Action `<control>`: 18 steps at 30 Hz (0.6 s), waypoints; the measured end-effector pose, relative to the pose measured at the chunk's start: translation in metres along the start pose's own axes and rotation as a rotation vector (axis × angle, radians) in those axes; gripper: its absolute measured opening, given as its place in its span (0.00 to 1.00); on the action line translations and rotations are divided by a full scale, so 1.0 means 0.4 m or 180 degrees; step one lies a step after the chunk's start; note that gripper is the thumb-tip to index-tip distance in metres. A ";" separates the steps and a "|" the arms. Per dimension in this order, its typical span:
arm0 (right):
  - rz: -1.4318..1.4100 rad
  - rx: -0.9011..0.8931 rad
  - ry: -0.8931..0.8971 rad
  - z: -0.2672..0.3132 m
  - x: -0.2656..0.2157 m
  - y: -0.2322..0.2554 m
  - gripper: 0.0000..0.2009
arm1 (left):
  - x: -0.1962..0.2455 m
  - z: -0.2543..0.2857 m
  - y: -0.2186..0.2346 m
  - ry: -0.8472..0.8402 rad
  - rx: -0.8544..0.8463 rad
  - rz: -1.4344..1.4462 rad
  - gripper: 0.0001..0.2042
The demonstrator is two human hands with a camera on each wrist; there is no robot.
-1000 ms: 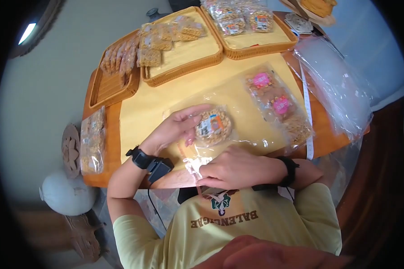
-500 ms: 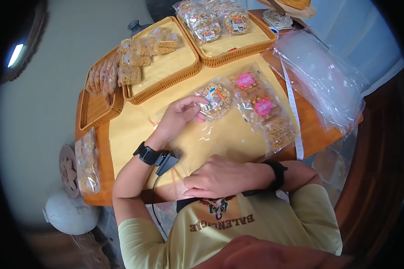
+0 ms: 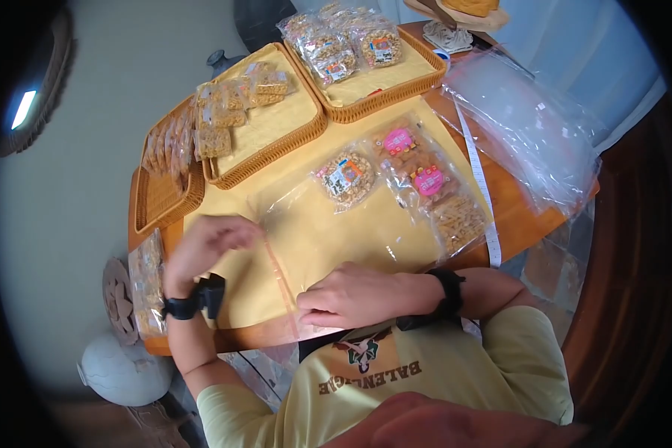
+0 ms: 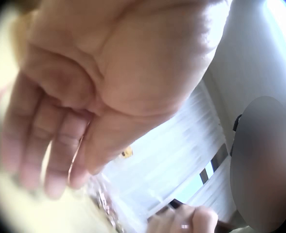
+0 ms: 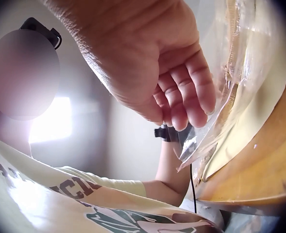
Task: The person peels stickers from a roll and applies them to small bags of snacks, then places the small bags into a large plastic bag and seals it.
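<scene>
In the head view, a large clear plastic bag (image 3: 328,246) with a reddish strip lies over yellow paper. A round, nut-studded snack cake (image 3: 343,181) in a labelled wrapper sits at its far side. Beside it stands a column of packs, two with pink labels (image 3: 428,180) and one of light strips (image 3: 458,224). My right hand (image 3: 343,295), fingers bent, holds the bag's near edge; the right wrist view shows the film (image 5: 220,121) raised by the fingertips. My left hand (image 3: 220,243) is lifted left of the bag, its fingers (image 4: 58,141) extended and holding nothing.
Wicker trays with wrapped snacks stand along the back: upright packs (image 3: 168,153), square packs (image 3: 216,142) and round cakes (image 3: 381,48). A white measuring tape (image 3: 476,172) runs right of the bag. Clear bags (image 3: 526,138) lie at the right, and another snack pack (image 3: 148,280) at the left edge.
My left hand has let go of the round snack cake, now lying beside the pink-labelled packs, and has drawn back to the left. My right hand stays at the bag's near edge.
</scene>
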State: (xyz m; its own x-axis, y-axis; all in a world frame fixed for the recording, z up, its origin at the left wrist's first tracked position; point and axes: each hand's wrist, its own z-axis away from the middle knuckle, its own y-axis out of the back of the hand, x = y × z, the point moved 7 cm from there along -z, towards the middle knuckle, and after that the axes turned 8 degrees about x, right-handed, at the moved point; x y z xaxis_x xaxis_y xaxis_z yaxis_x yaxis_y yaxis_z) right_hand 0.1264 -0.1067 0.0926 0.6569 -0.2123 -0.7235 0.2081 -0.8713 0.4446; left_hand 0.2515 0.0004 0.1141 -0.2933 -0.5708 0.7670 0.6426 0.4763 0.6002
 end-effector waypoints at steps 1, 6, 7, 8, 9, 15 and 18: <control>0.0081 -0.0012 0.0020 0.001 0.000 -0.004 0.11 | 0.015 -0.004 0.045 -0.0013 0.0326 -0.0105 0.07; 0.0232 -0.0081 0.0075 0.003 -0.003 -0.014 0.11 | 0.176 -0.193 0.091 -0.0766 0.1185 -0.1689 0.07; 0.0232 -0.0107 0.0063 0.002 -0.002 -0.015 0.11 | 0.218 -0.247 0.063 -0.1187 0.1245 -0.1622 0.08; 0.0239 -0.0129 0.0050 0.002 -0.001 -0.014 0.11 | 0.242 -0.308 0.045 -0.1570 0.1344 -0.1710 0.09; 0.0275 -0.0116 0.0051 0.002 0.001 -0.013 0.11 | 0.258 -0.372 0.027 -0.1957 0.1437 -0.1794 0.10; 0.0258 0.0121 0.0233 0.005 0.002 -0.017 0.10 | 0.305 -0.705 -0.040 -0.2294 0.1998 -0.2321 0.23; 0.0347 -0.0224 -0.0096 0.005 0.004 -0.019 0.10 | 0.330 -0.767 -0.091 -0.1944 0.2152 -0.2730 0.24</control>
State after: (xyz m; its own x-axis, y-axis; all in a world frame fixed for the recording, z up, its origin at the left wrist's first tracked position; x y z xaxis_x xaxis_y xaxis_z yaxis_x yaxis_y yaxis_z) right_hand 0.1245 -0.1013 0.0870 0.6565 -0.3183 -0.6839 0.1875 -0.8093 0.5566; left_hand 0.4065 -0.2975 0.1238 -0.8335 -0.5496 -0.0571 -0.3564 0.4558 0.8156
